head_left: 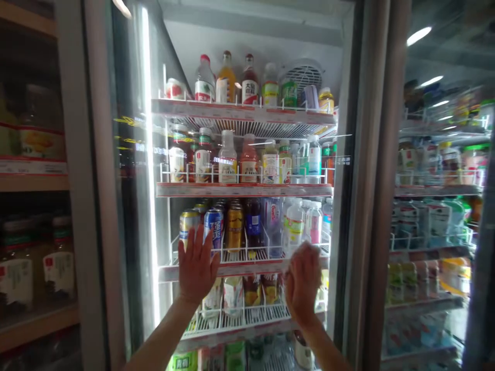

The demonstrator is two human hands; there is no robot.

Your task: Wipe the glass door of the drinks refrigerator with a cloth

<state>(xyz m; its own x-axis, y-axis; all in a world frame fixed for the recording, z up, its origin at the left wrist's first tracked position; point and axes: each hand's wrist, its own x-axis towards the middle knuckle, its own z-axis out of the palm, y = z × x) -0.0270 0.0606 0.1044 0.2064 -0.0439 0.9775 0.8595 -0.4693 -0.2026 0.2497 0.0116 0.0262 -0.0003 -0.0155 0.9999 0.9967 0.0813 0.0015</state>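
Note:
My left hand [197, 265] is raised with its fingers spread, in front of the third shelf. Nothing is in it. Behind its fingertips stand a blue can [213, 224] and a silver-gold can [188, 221]. My right hand [303, 281] is blurred at the same height, its fingers seemingly bent; I cannot tell whether they hold anything. A clear bottle with a green label [294, 224] and one with a pink label [314, 222] stand just above it. Reflections show a glass pane over the shelves, but whether either hand touches it is unclear.
Drinks fill the lit cooler's wire shelves, among them gold cans [234, 226] and a dark bottle [253, 224]. A bright light strip [149, 154] runs down the left side. A metal door frame [381, 206] stands at right, with another stocked cooler [433, 247] beyond.

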